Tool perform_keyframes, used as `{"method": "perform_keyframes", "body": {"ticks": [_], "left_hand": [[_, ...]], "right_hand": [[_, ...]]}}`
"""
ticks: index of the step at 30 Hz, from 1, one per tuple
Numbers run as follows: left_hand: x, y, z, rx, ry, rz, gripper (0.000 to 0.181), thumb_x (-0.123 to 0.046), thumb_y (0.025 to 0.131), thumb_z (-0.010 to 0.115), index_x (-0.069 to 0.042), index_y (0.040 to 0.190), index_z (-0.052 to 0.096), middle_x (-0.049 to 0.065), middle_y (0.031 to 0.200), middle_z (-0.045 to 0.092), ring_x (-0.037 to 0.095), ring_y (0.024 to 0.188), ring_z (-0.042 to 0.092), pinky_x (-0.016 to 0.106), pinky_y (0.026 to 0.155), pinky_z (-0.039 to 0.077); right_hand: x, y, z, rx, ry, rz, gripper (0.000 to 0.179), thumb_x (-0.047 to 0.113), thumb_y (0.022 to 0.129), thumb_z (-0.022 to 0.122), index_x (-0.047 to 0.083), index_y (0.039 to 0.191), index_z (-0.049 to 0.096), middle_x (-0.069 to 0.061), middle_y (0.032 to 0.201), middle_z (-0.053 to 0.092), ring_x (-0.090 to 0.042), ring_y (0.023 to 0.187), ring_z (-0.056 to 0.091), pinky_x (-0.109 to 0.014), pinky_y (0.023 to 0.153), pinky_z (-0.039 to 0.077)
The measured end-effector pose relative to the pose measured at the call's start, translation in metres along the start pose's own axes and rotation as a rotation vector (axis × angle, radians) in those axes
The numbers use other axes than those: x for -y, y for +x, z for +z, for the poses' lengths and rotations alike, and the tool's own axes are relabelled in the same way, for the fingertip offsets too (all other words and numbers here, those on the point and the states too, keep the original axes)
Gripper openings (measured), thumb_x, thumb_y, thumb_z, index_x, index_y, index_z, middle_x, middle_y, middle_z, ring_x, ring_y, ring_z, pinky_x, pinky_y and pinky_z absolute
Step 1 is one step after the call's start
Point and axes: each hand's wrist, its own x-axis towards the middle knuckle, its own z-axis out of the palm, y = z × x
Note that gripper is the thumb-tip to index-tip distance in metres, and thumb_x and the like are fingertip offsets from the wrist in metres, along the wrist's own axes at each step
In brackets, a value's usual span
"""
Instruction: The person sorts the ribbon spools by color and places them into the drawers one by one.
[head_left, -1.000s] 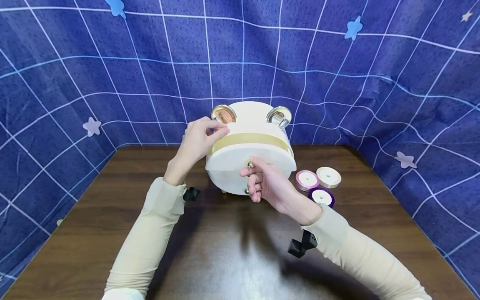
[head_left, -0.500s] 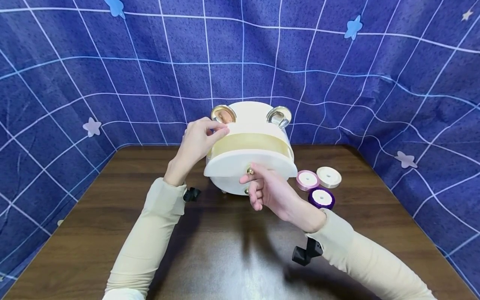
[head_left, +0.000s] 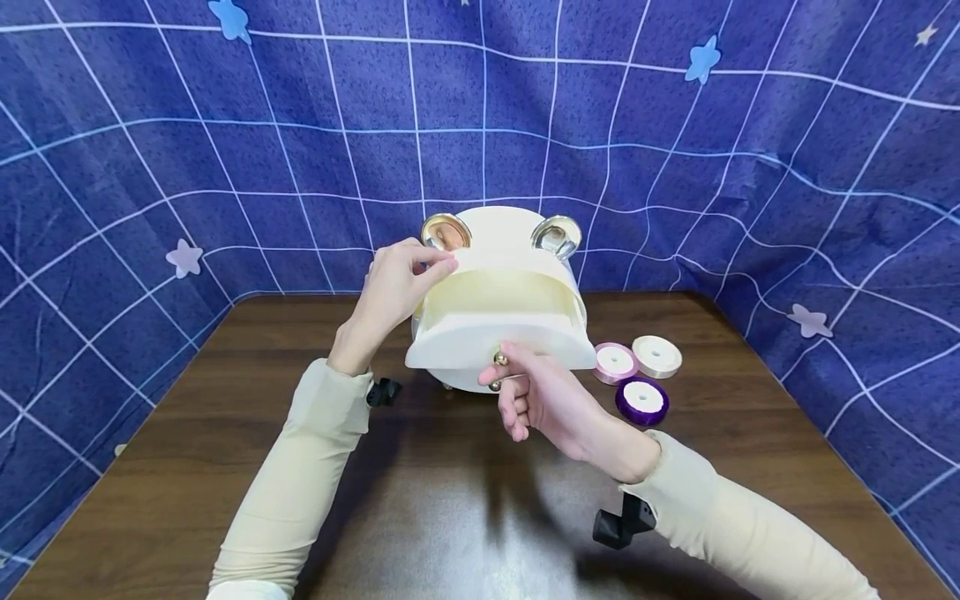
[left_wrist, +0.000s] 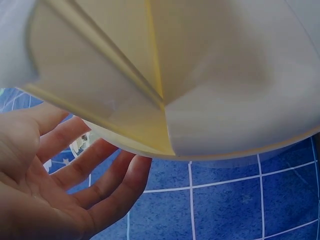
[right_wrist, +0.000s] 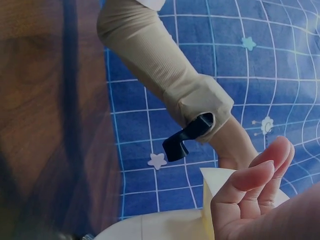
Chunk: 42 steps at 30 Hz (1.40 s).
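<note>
Drawer (head_left: 450,348) points out of box (head_left: 498,229) toward viewer, long axis left-right. Right grip (head_left: 551,404) pinches its knob (head_left: 500,359); left grip (head_left: 393,287) at box, closure unclear.

Smooth cabinet (head_left: 480,335), glossy table (head_left: 420,508)

From where I stand, the cabinet looks like smooth plastic; its ears (head_left: 557,237) and knob (head_left: 500,358), polished metal. Table: wood-grained, glossy near. Far backdrop (head_left: 517,96): creased cloth. Right: satiny ribbon rolls (head_left: 667,367). Sleeves (head_left: 742,512): matt ribbed cloth.
</note>
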Motion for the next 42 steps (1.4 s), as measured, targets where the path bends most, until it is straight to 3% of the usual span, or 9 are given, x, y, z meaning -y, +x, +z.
{"method": "perform_keyframes", "body": {"ticks": [31,42], "left_hand": [[-0.001,-0.001,0.005,-0.005,-0.001,-0.013,0.024,-0.035,0.089,0.068,-0.018,0.102,0.078,0.002,0.087,0.067,0.018,0.069,0.05,0.03,0.054,0.035],[-0.002,-0.002,0.003,-0.001,-0.006,-0.016,0.024,-0.035,0.089,0.067,-0.018,0.103,0.078,0.002,0.087,0.067,0.018,0.068,0.049,0.03,0.052,0.034]], "right_hand": [[-0.006,-0.019,-0.003,0.03,-0.051,-0.019,0.042,0.04,0.103,0.036,0.005,0.099,0.06,0.003,0.052,0.058,-0.01,0.041,0.052,-0.025,0.048,0.045],[-0.013,-0.025,-0.004,0.078,-0.081,-0.042,0.042,0.039,0.103,0.037,0.005,0.099,0.061,0.004,0.053,0.058,-0.009,0.041,0.053,-0.025,0.049,0.046]]}}
